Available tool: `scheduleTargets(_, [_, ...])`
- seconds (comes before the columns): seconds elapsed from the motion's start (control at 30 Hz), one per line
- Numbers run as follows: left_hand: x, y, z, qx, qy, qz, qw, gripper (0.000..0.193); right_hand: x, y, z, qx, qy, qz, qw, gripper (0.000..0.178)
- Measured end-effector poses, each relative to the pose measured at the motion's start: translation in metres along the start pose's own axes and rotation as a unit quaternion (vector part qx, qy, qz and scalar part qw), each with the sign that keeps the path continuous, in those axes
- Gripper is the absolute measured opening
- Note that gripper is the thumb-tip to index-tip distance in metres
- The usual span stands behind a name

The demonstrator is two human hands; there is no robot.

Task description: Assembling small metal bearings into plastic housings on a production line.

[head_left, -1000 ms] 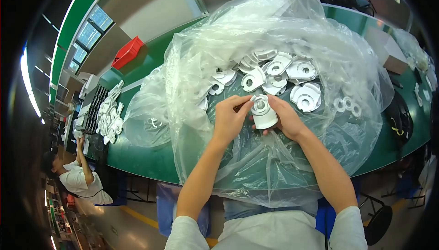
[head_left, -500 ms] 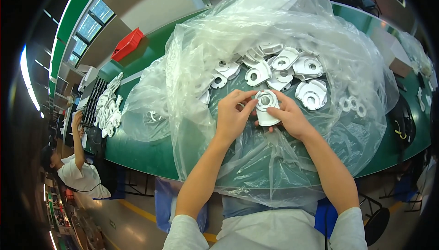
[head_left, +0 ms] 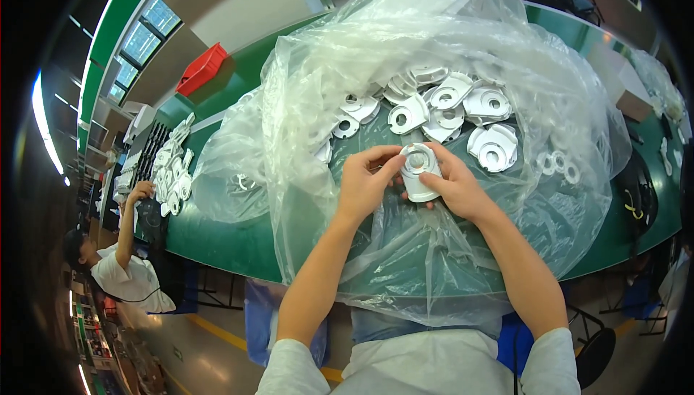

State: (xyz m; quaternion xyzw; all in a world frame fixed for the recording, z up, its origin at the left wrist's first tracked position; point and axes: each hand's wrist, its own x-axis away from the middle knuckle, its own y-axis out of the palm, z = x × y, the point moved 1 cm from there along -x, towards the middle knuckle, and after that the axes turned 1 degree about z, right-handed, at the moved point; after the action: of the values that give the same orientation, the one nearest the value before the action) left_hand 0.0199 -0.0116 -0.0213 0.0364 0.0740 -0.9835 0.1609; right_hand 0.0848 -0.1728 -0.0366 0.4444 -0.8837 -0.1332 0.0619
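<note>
Over the front of a large clear plastic bag [head_left: 347, 55] I hold one white plastic housing [head_left: 419, 189], its rounded end with a ring-shaped opening toward the far side. My right hand [head_left: 454, 185] grips it from the right, thumb lying across its face and fingers underneath. On the other side my left hand [head_left: 367, 178] has thumb and index finger together at the housing's upper left edge; whether a small part sits between them is hidden. Just beyond my hands, several similar white housings [head_left: 448, 91] lie in a loose pile inside the bag's opening. One housing [head_left: 493, 148] rests nearest my right hand.
Several white rings [head_left: 557, 164] lie at the right under the plastic. A red bin [head_left: 202, 70] and a heap of white parts [head_left: 172, 171] are on the green table [head_left: 224, 239] to the left, where a co-worker [head_left: 130, 272] sits. A white box [head_left: 618, 84] stands far right.
The housing in my hands has tilted slightly, showing more of its face, and my left fingers have shifted a little at its edge. The co-worker's hand has moved toward the heap of parts.
</note>
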Motion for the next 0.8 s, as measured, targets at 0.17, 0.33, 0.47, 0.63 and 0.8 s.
scheduleTargets(0.17, [0.002,-0.002,-0.002,0.045,-0.028,-0.017,0.998,0.015,0.003,0.008,-0.002,0.03,0.006,0.013,0.999,0.039])
scheduleTargets(0.33, [0.006,0.001,0.002,0.097,-0.027,-0.01,0.995,0.014,0.0,0.006,0.002,0.02,-0.029,0.015,0.999,0.038])
scheduleTargets(0.47, [0.007,0.002,0.0,0.109,-0.003,-0.007,0.994,0.012,0.002,0.009,0.001,-0.003,-0.023,0.014,1.0,0.033])
scheduleTargets(0.63, [0.012,0.004,0.002,0.075,0.0,0.003,0.997,0.013,0.002,0.01,-0.003,-0.042,-0.006,0.029,0.999,0.025])
scheduleTargets(0.8, [0.009,0.006,0.005,-0.045,0.152,0.036,0.987,0.017,0.003,0.011,-0.002,0.011,-0.015,0.063,0.998,0.033])
